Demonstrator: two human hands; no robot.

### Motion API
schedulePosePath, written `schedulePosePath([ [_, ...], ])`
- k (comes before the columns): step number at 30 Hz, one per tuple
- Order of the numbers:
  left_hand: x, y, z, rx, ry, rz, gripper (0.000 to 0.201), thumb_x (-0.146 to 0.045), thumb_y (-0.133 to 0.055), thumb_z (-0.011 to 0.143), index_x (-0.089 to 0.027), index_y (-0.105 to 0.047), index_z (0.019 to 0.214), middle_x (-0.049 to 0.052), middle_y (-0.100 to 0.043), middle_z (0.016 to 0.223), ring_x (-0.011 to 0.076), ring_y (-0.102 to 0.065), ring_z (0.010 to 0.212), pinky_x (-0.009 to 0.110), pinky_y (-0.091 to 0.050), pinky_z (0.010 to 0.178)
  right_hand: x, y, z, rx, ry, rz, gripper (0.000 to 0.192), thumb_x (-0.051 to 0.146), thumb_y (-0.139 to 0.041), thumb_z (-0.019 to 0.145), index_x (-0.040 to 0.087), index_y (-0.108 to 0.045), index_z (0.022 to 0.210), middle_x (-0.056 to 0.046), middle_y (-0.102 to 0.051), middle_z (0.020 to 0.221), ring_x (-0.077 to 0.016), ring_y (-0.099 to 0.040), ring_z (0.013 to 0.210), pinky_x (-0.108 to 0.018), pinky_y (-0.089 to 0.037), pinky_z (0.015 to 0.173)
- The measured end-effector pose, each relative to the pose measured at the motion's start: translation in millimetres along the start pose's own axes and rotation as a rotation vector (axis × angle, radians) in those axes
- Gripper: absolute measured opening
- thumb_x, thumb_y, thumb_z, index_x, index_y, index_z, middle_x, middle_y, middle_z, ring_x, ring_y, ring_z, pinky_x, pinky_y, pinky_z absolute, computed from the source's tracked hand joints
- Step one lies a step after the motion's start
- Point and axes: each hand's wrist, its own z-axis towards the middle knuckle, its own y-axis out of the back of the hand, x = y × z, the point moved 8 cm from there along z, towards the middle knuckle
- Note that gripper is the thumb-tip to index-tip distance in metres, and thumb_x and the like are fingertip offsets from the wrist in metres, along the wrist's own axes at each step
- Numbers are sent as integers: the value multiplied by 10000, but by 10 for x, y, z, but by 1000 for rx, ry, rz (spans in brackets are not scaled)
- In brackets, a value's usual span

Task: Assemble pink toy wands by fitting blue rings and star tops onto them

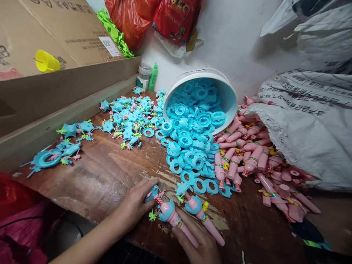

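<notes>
A: What are the hands doing at the near edge of the worktop [110, 172]?

B: The left hand [136, 205] is lying palm down, fingers loosely curled over a small blue piece [152, 193], touching it rather than clamping it. The right hand [199, 244] is lying under two pink handles [192, 223], fingers half open, cradling them against the wood; each handle is carrying a blue cap at its far end.

A: And where are those handles sitting?

B: Side by side, tilted up to the left, right at the front edge between the two hands. A little green star piece [152, 215] is lying just beside the left one.

A: What is lying around them?

B: A white bucket [229, 97] is lying tipped on its side, spilling blue rings [192, 146] across the worktop towards the hands. To the right, a heap of pink handles [255, 161] is pouring out of a woven white sack [310, 139]. To the left, blue star-shaped pieces [129, 119] with pink and green bits are lying scattered along a cardboard box [55, 84].

A: Anything behind?

B: A green bottle [153, 77] is standing by the wall, with red bags [154, 18] hanging above it, and a yellow cup [46, 61] is resting against the box.
</notes>
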Motion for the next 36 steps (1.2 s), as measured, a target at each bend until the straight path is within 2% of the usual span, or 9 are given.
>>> schedulePosePath([
  [5,27,-17,-4,10,4,-11,556,-122,-611,818,-250,-609,1359,63,-703,1116,212,-681,978,319,-561,881,-9,-24,13,105,-102,75,418,437,-664,921,333,-689,1324,-37,-686,1362,-272,-630,1288,-379,-494,1104],
  [13,32,-48,-3,27,3,-22,520,-133,-592,852,-254,-598,1357,76,-679,1177,208,-677,1017,320,-553,905,-92,-155,-67,30,-267,301,563,658,-605,896,255,-738,1267,-77,-696,1348,-282,-619,1300,-368,-505,1094],
  [16,6,-52,-4,30,-4,-9,539,-120,-593,850,-258,-582,1370,70,-676,1162,207,-687,1003,309,-563,876,-4,-28,3,121,-186,79,518,607,-563,943,288,-693,1330,-54,-696,1349,-273,-640,1274,-339,-560,1028],
  [19,-5,-45,-4,23,-4,7,585,-99,-579,850,-285,-549,1404,61,-676,1175,206,-690,1012,313,-572,874,357,113,163,239,-4,-387,418,508,-547,969,368,-664,1345,-39,-783,1188,-278,-750,1083,-299,-629,760],
  [23,4,-41,-1,25,-39,-7,590,-103,-548,870,-275,-530,1434,76,-686,1196,217,-691,1044,343,-575,908,935,121,483,343,-3,-813,322,352,-435,1007,348,-742,1104,-45,-806,779,-274,-766,631,-297,-392,458],
  [26,22,-23,-21,13,-44,-55,616,-112,-557,862,-283,-515,1453,83,-685,1272,229,-682,1113,375,-556,974,1089,101,660,403,-158,-832,310,313,-456,993,311,-762,944,-52,-779,732,-289,-746,654,-311,-295,499],
  [29,16,21,-30,11,11,-114,689,-175,-624,853,-318,-450,1504,75,-652,1380,250,-664,1181,391,-543,1005,827,189,671,429,-286,-506,260,451,-571,949,315,-792,923,-19,-784,845,-258,-723,782,-304,-399,613],
  [32,-86,86,98,78,9,-134,692,-276,-653,879,-340,-418,1526,51,-718,1280,242,-716,1047,365,-586,906,353,493,677,346,-231,-220,345,519,-711,835,308,-800,1094,-41,-764,1014,-260,-697,965,-334,-501,836],
  [36,-203,459,682,-96,-50,143,395,-327,-538,975,-252,-608,1357,86,-728,1224,254,-692,1065,390,-561,936,-154,1263,931,-67,79,-369,327,406,-529,965,244,-792,1073,-101,-714,1127,-252,-656,1084,-373,-508,969],
])
